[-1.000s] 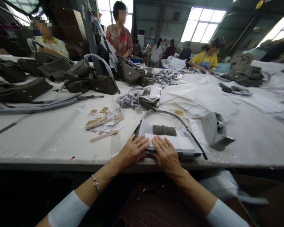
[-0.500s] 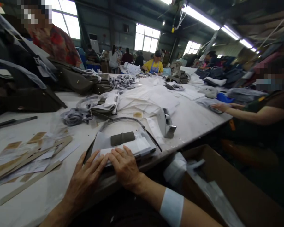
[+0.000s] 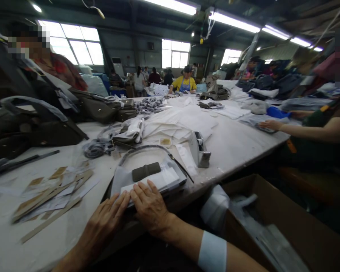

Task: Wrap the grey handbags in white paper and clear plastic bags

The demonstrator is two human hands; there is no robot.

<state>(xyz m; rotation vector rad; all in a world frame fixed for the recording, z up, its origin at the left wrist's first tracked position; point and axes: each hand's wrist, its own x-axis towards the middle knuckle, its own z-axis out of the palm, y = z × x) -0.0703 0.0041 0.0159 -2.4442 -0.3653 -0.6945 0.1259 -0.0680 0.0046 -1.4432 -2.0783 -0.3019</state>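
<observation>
A handbag (image 3: 113, 181) with a curved dark strap (image 3: 144, 147) lies at the table's front edge, partly covered by translucent wrapping. Folded white paper (image 3: 157, 181) rests over it, with a dark olive folded piece (image 3: 146, 171) on the wrapping just behind. My left hand (image 3: 109, 215) lies over the paper's near left edge, fingers stretched out and thumb hidden. Beside it, fingertips almost meeting, my right hand (image 3: 149, 204) rests flat on the paper with its fingers extended. A light blue band (image 3: 212, 251) circles my right forearm.
A tape dispenser (image 3: 200, 149) stands right of the bag, near a small tray (image 3: 165, 142). White sheets (image 3: 181, 121) spread behind. Cardboard strips (image 3: 53, 196) lie left, below olive bags (image 3: 45, 130). An open carton (image 3: 255, 185) sits below right. A co-worker's hand (image 3: 269, 125) works at right.
The view has shifted slightly, so the surroundings appear moved. Both hands stay on the white paper; the left fingers lie a little lower and closer together.
</observation>
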